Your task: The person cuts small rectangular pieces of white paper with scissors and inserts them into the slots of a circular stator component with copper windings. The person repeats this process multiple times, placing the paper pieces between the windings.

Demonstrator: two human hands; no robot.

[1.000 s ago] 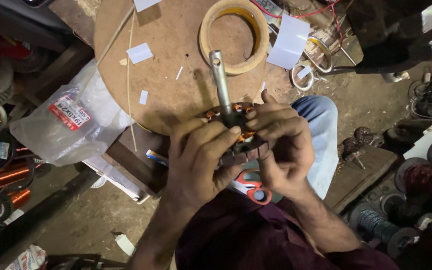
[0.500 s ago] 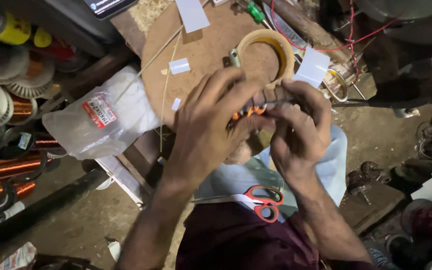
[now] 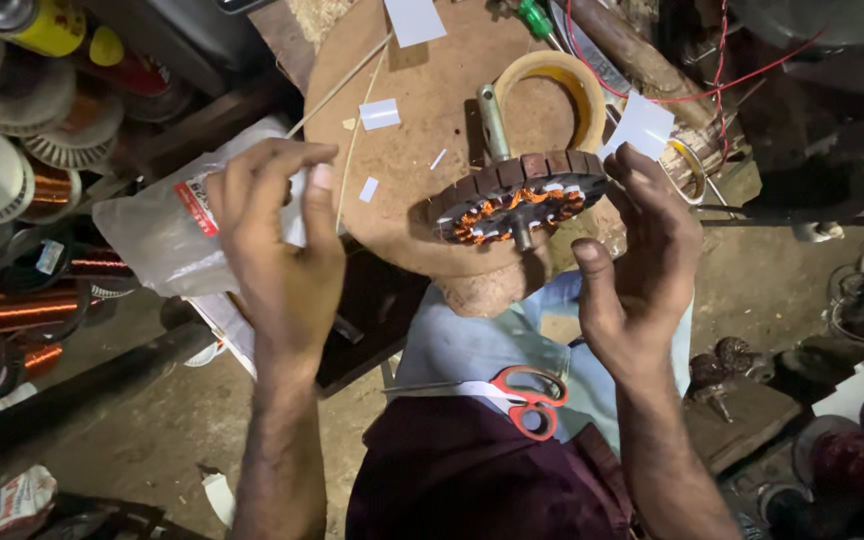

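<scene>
The motor core [image 3: 520, 205], a round metal wheel wound with copper wire, sits on the round wooden board [image 3: 402, 160]. It looks heavy and hard; its thin wires could snag, so the outer rim seems safest to grip. The left hand [image 3: 277, 235] and right hand [image 3: 637, 270] are spread open, holding nothing. A tape roll [image 3: 592, 100] lies just behind, red scissors [image 3: 522, 395] on the lap.

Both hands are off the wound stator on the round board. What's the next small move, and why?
Probably bring the right hand back onto the stator to steady it. It stands tilted on its shaft at the edge of the round board, with neither hand gripping it; the left hand hangs open, well apart.
</scene>
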